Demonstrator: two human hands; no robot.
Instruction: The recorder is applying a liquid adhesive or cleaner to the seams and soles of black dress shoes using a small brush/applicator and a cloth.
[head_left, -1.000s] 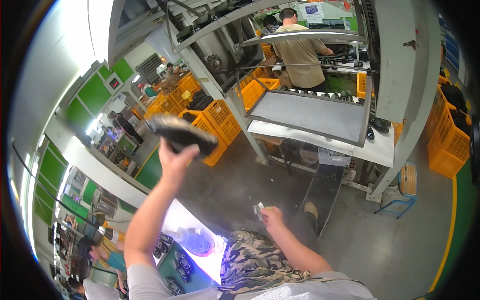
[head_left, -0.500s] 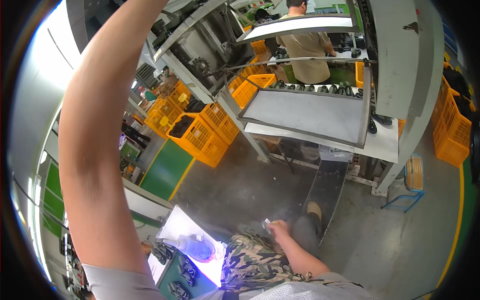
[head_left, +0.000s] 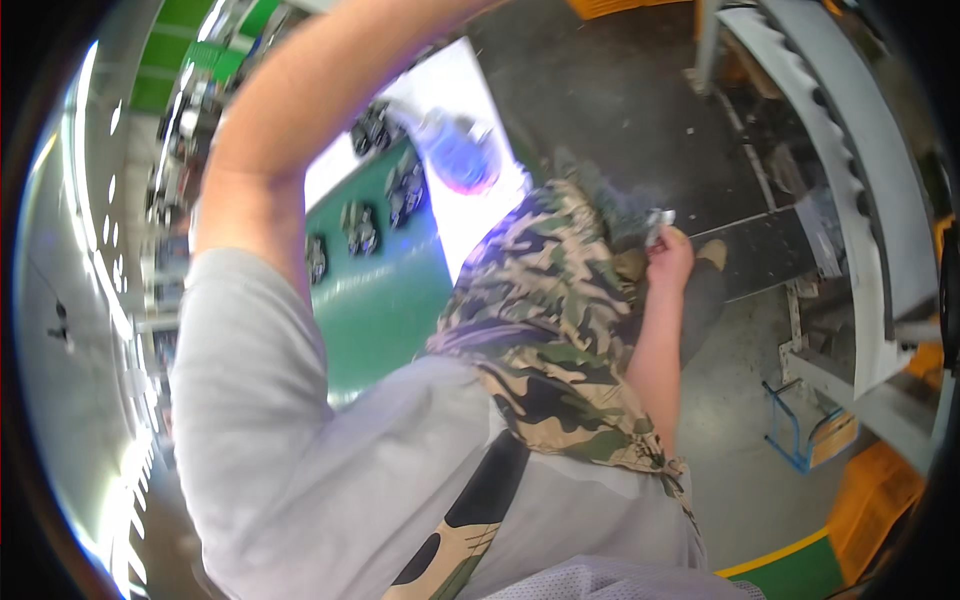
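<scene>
My left arm (head_left: 270, 130) is raised and bent across the upper left, and its hand lies beyond the top edge. Low on the right side of my body, my right hand (head_left: 671, 258) has its fingers pinched on a small crumpled silvery-white piece (head_left: 661, 219), blurred and too small to name. A camouflage apron (head_left: 540, 270) covers my front beside that hand. Under the raised arm stands a brightly lit white board (head_left: 468, 95). On it rests a translucent, bluish bottle-like container (head_left: 458, 155). Neither hand touches it.
Several dark shoe-like items (head_left: 360, 228) sit on a green work surface (head_left: 385, 300) to my left. A metal frame structure (head_left: 840, 150) rises at the right. Near it are a blue-legged stool (head_left: 810, 428) and an orange crate (head_left: 875, 505) on the grey floor (head_left: 735, 360).
The view has swung down and toward my left, so the bench and my body fill more of it. My left arm stays raised; my right hand still pinches the small piece.
</scene>
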